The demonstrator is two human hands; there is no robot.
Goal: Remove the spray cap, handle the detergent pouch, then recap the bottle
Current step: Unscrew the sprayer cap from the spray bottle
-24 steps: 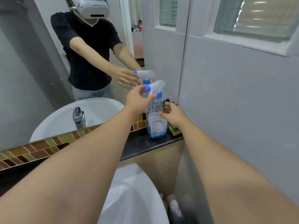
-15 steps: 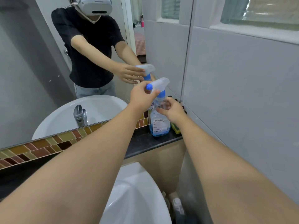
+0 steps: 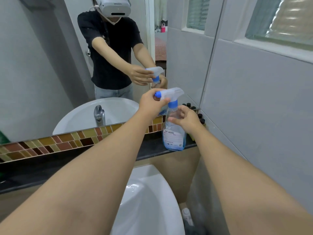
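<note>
Left hand [image 3: 149, 103] pinching spray cap [image 3: 170, 94]; right hand [image 3: 187, 118], four o'clock, clasping bottle [image 3: 173, 133] shoulder. Thin, slick plastic, near-empty: light, tippy; hold neck.

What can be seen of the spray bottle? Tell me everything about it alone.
The spray bottle is clear plastic with a little blue liquid at the bottom and a white printed label on its lower body. It stands upright on the dark ledge near the corner, below the mirror. Its trigger cap is translucent white with a blue nozzle tip and blue collar, still on the neck. The left hand grips the cap; the right hand holds the bottle's shoulder.
</note>
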